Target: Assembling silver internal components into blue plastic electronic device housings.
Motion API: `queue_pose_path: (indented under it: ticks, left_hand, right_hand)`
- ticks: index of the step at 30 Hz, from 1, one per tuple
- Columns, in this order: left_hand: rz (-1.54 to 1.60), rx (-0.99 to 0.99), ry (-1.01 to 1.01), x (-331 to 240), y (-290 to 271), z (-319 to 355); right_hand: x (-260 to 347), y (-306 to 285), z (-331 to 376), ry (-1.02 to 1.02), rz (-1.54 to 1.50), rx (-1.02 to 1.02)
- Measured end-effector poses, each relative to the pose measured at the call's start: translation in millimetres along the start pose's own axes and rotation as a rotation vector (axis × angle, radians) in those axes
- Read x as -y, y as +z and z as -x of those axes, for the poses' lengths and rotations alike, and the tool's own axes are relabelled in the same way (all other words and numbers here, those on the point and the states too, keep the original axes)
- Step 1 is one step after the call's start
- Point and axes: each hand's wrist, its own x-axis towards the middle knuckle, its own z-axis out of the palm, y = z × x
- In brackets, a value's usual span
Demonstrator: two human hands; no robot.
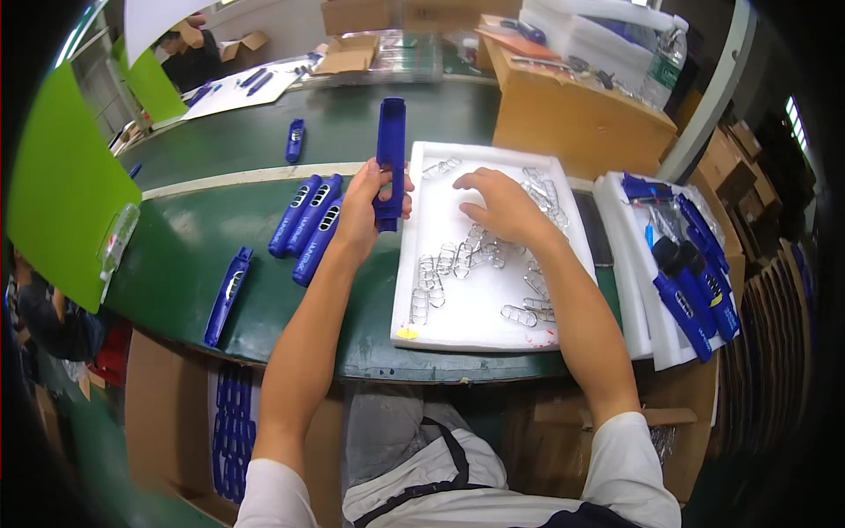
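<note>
My left hand (356, 211) is closed around a long blue plastic casing (392, 145), held upright above the left edge of a white foam tray (475, 317). The casing's hollow inner side shows. Over the tray is my right hand (503, 204), thumb and forefinger apart, with nothing visible between them; its other fingers are partly hidden. Small clear plastic pieces with rounded windows (429, 280) lie scattered in the tray, several of them near my right hand and forearm. Left of my left hand, three blue casings (295, 216) with oval openings lie side by side on the green bench.
Another blue casing (229, 297) lies near the bench's front edge, and one (295, 141) farther back. At right, white foam (620, 264) carries blue parts (691, 295). A wooden box (572, 110) stands behind the tray; a green panel (66, 176) rises at left. Below is a carton (167, 414) of blue parts.
</note>
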Motion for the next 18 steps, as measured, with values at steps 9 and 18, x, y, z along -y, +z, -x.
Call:
queue_pose_path:
  ticks: [9, 18]
  left_hand:
    - [-0.007, 0.013, 0.037, 7.3, -0.4, 5.4]
    - [-0.154, 0.061, 0.122, -17.6, 17.2, 17.1]
  right_hand:
    - [29.1, -25.6, 8.4, 0.028, 0.008, 0.461]
    - [18.8, -14.6, 3.6, 0.078, -0.292, 0.413]
